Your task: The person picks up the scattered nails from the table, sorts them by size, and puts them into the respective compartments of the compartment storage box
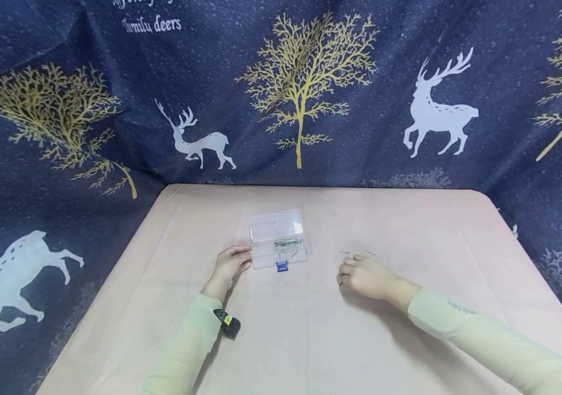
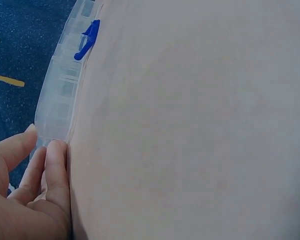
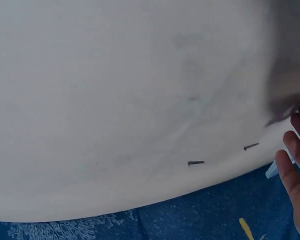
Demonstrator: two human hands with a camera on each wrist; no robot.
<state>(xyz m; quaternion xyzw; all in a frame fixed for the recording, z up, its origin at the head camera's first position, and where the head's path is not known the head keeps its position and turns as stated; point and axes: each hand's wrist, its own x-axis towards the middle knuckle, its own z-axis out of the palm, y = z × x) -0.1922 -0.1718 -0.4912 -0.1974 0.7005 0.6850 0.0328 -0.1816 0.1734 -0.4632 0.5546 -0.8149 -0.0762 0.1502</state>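
A small clear plastic box [image 1: 261, 261] with its lid [image 1: 273, 226] raised stands on the table, a blue latch [image 1: 282, 266] at its front. In one compartment lie several thin nails [image 1: 288, 243], and one more lies in the front part. My left hand [image 1: 231, 266] holds the box's left end between thumb and fingers. To the right of the box, my right hand [image 1: 362, 277] is low over the table, fingers bent, with a small dark nail [image 1: 341, 283] at its fingertips. Two loose nails [image 3: 196, 163] [image 3: 251, 146] lie just beyond that hand.
The table has a pale pink cloth [image 1: 281, 340]. Behind it and at both sides hangs a dark blue curtain [image 1: 359, 153] with white deer and gold trees. A black strapped device [image 1: 230, 326] sits on the left wrist.
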